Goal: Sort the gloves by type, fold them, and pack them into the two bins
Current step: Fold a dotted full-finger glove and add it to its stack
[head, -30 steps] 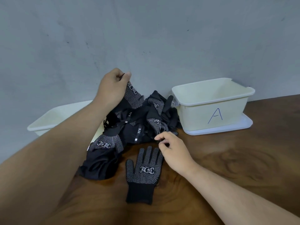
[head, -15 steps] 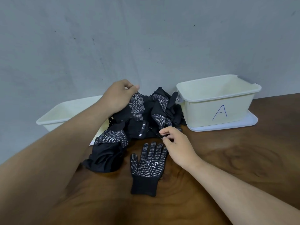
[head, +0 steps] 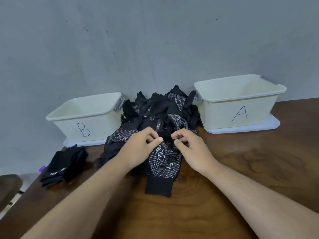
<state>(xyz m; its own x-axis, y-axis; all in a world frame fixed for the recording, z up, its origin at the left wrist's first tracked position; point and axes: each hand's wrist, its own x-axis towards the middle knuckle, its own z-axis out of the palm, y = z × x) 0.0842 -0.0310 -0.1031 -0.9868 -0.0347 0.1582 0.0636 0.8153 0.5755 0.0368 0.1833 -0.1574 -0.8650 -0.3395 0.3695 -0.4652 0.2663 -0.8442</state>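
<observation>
Since the glove (head: 162,167) is soft, light knit, it'll flop; grab by cuff. Lies on tabletop (head: 224,187) against pile (head: 160,114), between bin B (head: 96,125) and bin A (head: 222,114). Left hand (head: 143,149) and right hand (head: 193,150) pinch its finger end, fingers curled.

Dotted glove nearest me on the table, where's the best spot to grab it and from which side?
Pinch the plain knit cuff of the dotted glove, coming from the near side. The cuff lies flat on the table, pointing toward you and clear of the pile, whereas the far end runs into that pile and would likely drag others along.
</observation>
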